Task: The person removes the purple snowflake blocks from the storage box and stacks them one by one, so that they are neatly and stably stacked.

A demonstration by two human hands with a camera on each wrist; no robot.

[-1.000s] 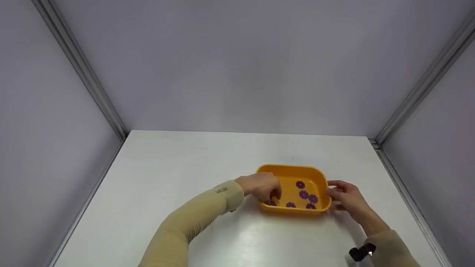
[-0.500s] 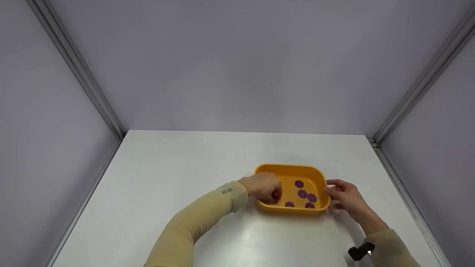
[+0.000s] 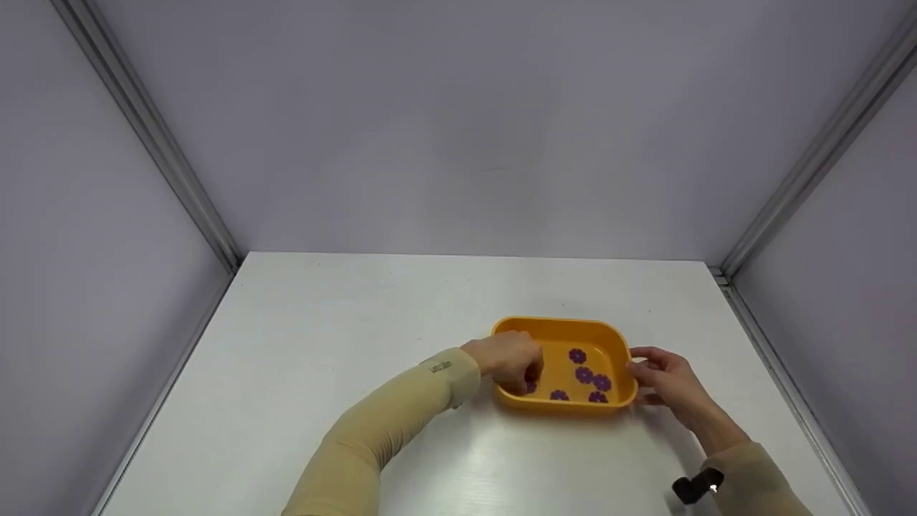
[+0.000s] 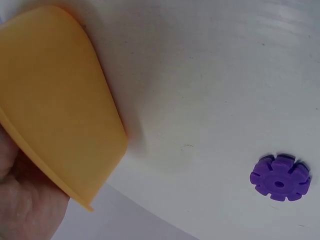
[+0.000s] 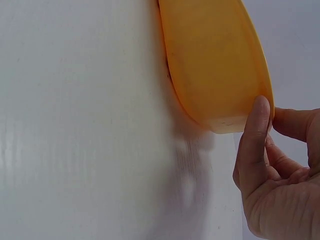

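Note:
An orange tray (image 3: pixel 573 331) sits on the white table (image 3: pixel 344 337) with several purple flower-shaped discs (image 3: pixel 584 375) inside. My left hand (image 3: pixel 510 362) reaches over the tray's left wall, its curled fingertips pinching one purple disc (image 3: pixel 531 387) near the tray's floor. My right hand (image 3: pixel 663 380) holds the tray's right end, with the thumb (image 5: pixel 252 145) on the rim and the fingers (image 5: pixel 295 125) behind it. In the left wrist view the tray's outer wall (image 4: pixel 55 100) fills the left side, and another purple disc (image 4: pixel 280 177) lies on the table outside the tray.
Grey walls with metal corner posts (image 3: pixel 150 136) close in the table on three sides. A small black device (image 3: pixel 696 486) sits at my right wrist. Beige sleeves cover both forearms.
My left fingertips have risen slightly inside the tray, and the purple disc at them has come up too. The right hand and tray have stayed where they were.

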